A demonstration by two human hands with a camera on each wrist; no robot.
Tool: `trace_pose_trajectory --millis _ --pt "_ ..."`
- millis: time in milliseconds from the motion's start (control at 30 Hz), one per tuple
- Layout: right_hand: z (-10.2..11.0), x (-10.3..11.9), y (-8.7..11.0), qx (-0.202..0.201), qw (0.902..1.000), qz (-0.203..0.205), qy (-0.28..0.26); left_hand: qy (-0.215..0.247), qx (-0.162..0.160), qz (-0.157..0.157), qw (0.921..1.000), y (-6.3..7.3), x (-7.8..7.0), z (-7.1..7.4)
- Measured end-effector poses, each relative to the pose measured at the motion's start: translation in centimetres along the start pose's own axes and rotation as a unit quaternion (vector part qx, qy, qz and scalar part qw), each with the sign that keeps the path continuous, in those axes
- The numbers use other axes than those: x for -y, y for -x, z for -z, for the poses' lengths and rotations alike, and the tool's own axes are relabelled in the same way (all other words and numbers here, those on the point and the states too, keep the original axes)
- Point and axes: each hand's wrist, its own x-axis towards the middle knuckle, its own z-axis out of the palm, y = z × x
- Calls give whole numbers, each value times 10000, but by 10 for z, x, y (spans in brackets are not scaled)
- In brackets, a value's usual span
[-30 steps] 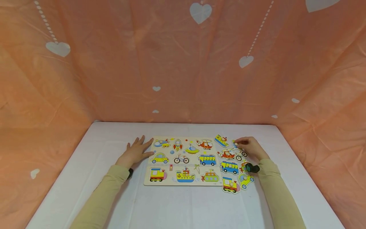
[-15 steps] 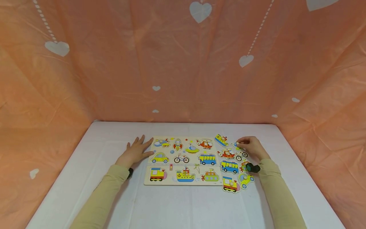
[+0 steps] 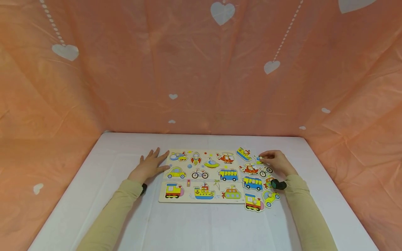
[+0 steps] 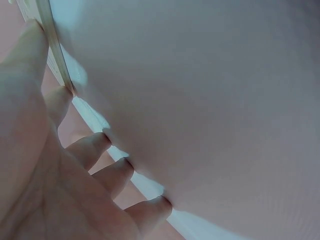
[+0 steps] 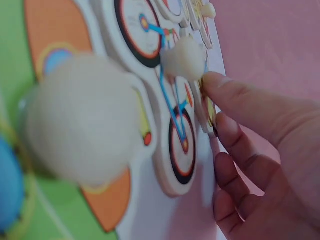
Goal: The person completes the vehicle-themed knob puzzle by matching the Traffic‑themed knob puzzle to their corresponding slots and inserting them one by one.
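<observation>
My left hand (image 3: pixel 149 167) lies spread at the left side of a wooden puzzle board (image 3: pixel 185 200). In the left wrist view its thumb (image 4: pixel 31 42) and index finger touch the board's edge (image 4: pixel 60 60), and the other fingertips rest on the table. My right hand (image 3: pixel 276 161) pinches a small yellow and blue flying saucer puzzle piece (image 3: pixel 259 160), partly hidden by the fingers. Close below it lie a bicycle piece (image 3: pixel 265 170) and a helicopter piece (image 3: pixel 248 169); a ship piece (image 3: pixel 243 154) is to its left. An airplane piece (image 3: pixel 178 157) and a rocket piece (image 3: pixel 196 159) sit in the board.
Right of the board lie a bus piece (image 3: pixel 252 183), a train piece (image 3: pixel 253 203), a car piece (image 3: pixel 271 198) and a submarine piece (image 3: pixel 268 182), partly under the right wrist. White cloth covers the table (image 3: pixel 201 226). An orange curtain (image 3: pixel 188 69) surrounds its back and sides.
The flying saucer piece has turned and shifted slightly in my right fingers, staying near the same spot. My left hand has kept its place at the board.
</observation>
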Motion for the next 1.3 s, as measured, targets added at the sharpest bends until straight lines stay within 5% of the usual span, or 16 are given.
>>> trace_pose_trajectory --millis 600,1300 --pt "3 3 5 -147 9994 -117 277 42 30 57 10000 -1 0 0" --pt "-12 33 18 -350 9945 873 469 89 17 122 9999 -1 1 -1"
